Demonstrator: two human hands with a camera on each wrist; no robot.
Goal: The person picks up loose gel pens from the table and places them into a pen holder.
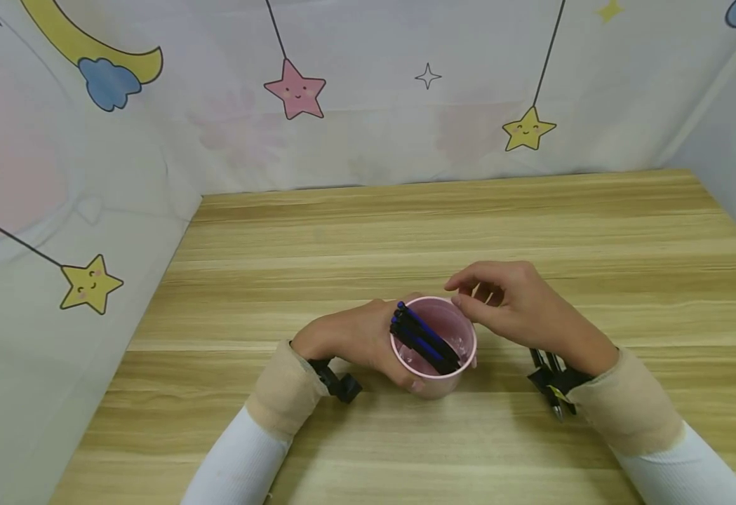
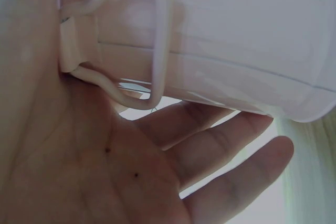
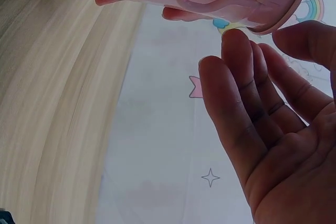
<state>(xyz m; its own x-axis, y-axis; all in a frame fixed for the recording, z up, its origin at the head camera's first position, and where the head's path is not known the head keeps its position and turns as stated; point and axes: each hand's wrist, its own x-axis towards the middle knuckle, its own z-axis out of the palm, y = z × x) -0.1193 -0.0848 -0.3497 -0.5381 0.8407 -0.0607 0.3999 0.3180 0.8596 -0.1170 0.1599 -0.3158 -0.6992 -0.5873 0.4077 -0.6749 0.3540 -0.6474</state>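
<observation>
A small pink metal pail [image 1: 433, 388] with ear-like side handles stands near the middle of the table. Several black and blue pens [image 1: 426, 340] lean inside it, their ends near the rim. My left hand [image 1: 364, 335] holds the pail from the left, thumb in front and fingers round the back; in the left wrist view a wire handle [image 2: 161, 51] lies by the palm. At the pail's right rim hovers my right hand [image 1: 519, 305], its fingers loosely bent with nothing between them. In the right wrist view its fingertips [image 3: 236, 40] are close beside the rim.
More pens [image 1: 556, 403] lie on the wood-grain table [image 1: 355, 238], partly hidden under the right wrist and its strap. A white cloth [image 1: 368, 140] printed with stars hangs along the back edge and the left side.
</observation>
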